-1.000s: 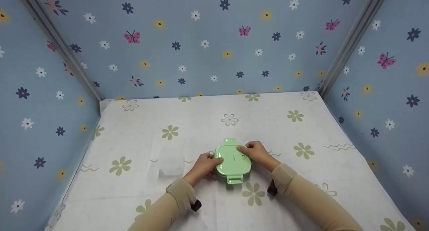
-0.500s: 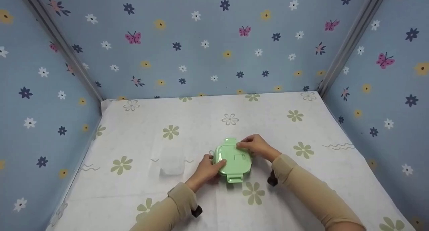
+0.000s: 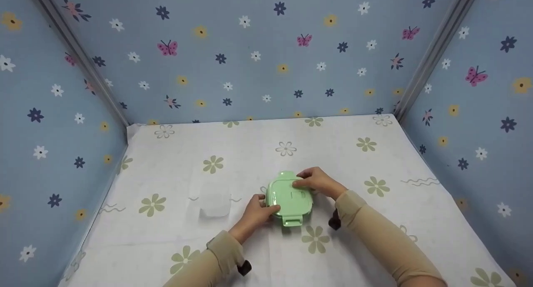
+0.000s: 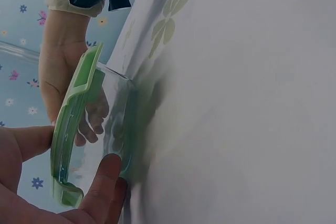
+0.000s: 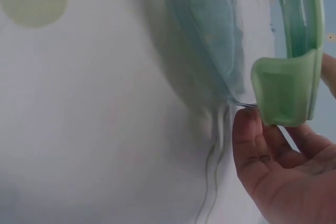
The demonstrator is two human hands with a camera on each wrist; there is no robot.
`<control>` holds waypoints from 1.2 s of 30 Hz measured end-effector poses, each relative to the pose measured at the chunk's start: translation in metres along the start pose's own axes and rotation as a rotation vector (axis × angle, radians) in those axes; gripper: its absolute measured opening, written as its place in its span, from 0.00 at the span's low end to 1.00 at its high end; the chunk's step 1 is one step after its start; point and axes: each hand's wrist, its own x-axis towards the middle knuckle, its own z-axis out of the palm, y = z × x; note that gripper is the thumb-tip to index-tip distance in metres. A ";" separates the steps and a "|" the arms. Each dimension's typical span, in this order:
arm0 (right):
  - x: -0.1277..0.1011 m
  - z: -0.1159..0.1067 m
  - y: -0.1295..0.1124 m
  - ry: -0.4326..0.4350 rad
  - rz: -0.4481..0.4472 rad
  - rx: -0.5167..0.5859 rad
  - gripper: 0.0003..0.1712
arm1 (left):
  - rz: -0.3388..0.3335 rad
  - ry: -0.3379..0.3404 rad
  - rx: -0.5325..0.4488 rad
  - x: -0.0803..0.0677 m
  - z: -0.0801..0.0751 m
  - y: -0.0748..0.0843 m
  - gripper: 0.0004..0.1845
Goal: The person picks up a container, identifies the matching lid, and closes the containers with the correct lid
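Note:
A small clear container with a pale green clip-on lid sits on the flowered tablecloth, near the front middle. My left hand grips its near-left side, with the thumb on the lid and a fingertip against the clear wall. My right hand holds the lid's far-right edge, fingers curled over the top. In the right wrist view, my right hand's fingers lie just below a green latch flap. The clear body looks empty.
A second clear, lidless tub stands on the cloth just left of my left hand. Blue flowered walls close in the back and both sides. Metal corner posts rise at the rear corners.
My right hand has shifted from the lid's right side up to its far-right edge. My left hand slid slightly toward the near-left corner. The container has barely moved.

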 end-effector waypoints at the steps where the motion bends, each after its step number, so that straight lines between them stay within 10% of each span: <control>1: 0.001 0.001 0.001 -0.007 -0.002 0.000 0.27 | -0.001 0.000 -0.013 0.000 0.000 -0.001 0.43; 36: 0.007 0.000 0.008 -0.051 0.005 0.085 0.15 | -0.093 0.048 -0.157 -0.002 0.007 0.007 0.42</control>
